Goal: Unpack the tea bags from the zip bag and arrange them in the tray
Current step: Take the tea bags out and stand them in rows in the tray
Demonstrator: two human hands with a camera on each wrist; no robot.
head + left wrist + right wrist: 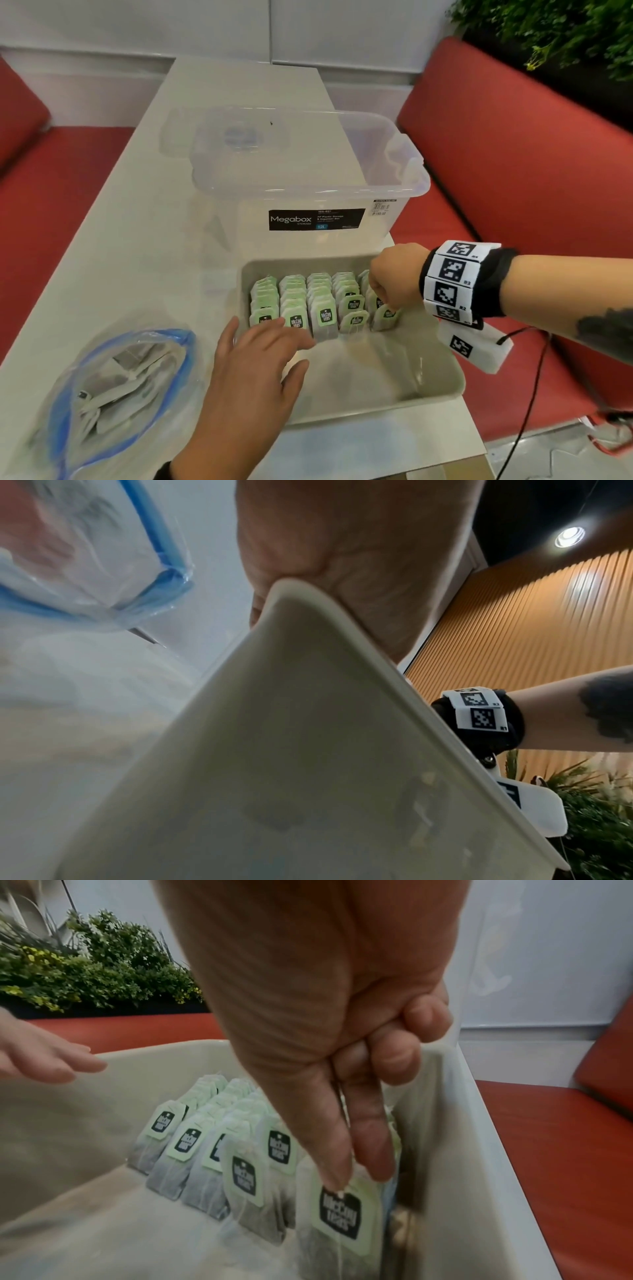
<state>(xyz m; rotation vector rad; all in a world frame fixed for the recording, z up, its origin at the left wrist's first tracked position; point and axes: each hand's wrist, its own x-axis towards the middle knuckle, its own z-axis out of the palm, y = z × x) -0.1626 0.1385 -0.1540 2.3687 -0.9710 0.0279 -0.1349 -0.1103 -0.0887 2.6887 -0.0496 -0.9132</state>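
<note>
Head view: a grey tray [442, 383] is seen on a white table [144, 240], with tea bags [322, 305] stood upright in five rows against its far wall, green tags facing the camera. The right hand [394, 277] is lowered over the rightmost row, and the front tea bag [385, 317] of that row is pinched at its top edge. Right wrist view: thumb and index fingertip [337, 1175] are pressed together on the top of that front tea bag [339, 1221], the other fingers [394, 1058] are curled into the palm, and the bag is held just beside the tray's right wall [441, 1150]. The left hand [253, 370] is laid over the near left corner of the tray, fingers straight and spread, nothing grasped; the fingertips are seen near the front bags of the left rows, contact cannot be told. Left wrist view: the palm [359, 561] is shown against the tray rim [294, 588]. An open zip bag [113, 383] with a blue seal is laid on the table left of the tray, with more tea bags [120, 394] lying flat inside it. A clear storage box [308, 178] labelled Megabox is placed behind the tray. Red benches [513, 171] are seen on both sides of the table, a green plant [565, 31] at the upper right.
</note>
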